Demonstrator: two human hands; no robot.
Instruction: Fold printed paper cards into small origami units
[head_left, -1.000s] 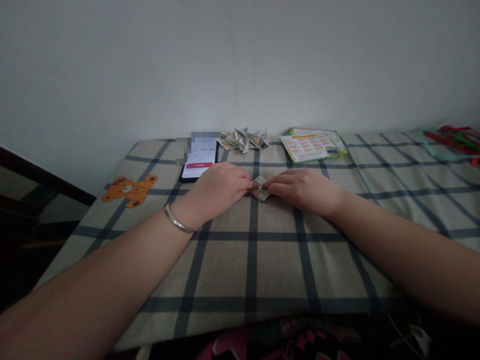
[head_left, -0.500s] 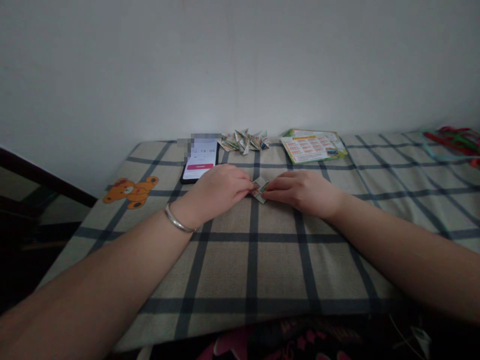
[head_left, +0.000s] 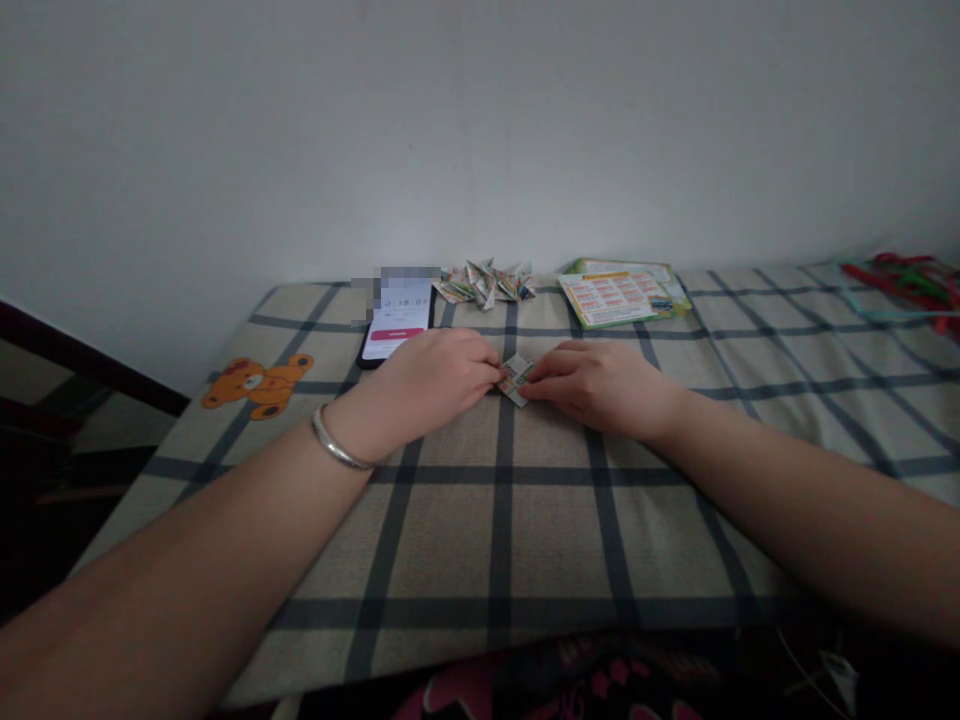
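Observation:
A small folded piece of printed paper [head_left: 517, 379], turned like a diamond, lies on the checked tablecloth [head_left: 450, 540] between my hands. My left hand [head_left: 442, 375], with a silver bangle at the wrist, has its fingers closed at the paper's left corner. From the other side, my right hand [head_left: 600, 385] pinches the right corner between thumb and fingers. Both palms stay low over the cloth. Behind the paper, against the wall, is a heap of folded printed paper pieces [head_left: 486, 285].
A phone [head_left: 397, 320] showing a running timer lies behind my left hand. Printed leaflets [head_left: 619, 298] are stacked at the back right. An orange bear cutout [head_left: 259, 385] is at the left, and red and green strips [head_left: 904, 285] sit far right. The wall [head_left: 480, 130] bounds the back.
My left wrist has shifted slightly left, and the view has moved a little. Both hands still hold the small paper at its corners. The phone's timer has advanced.

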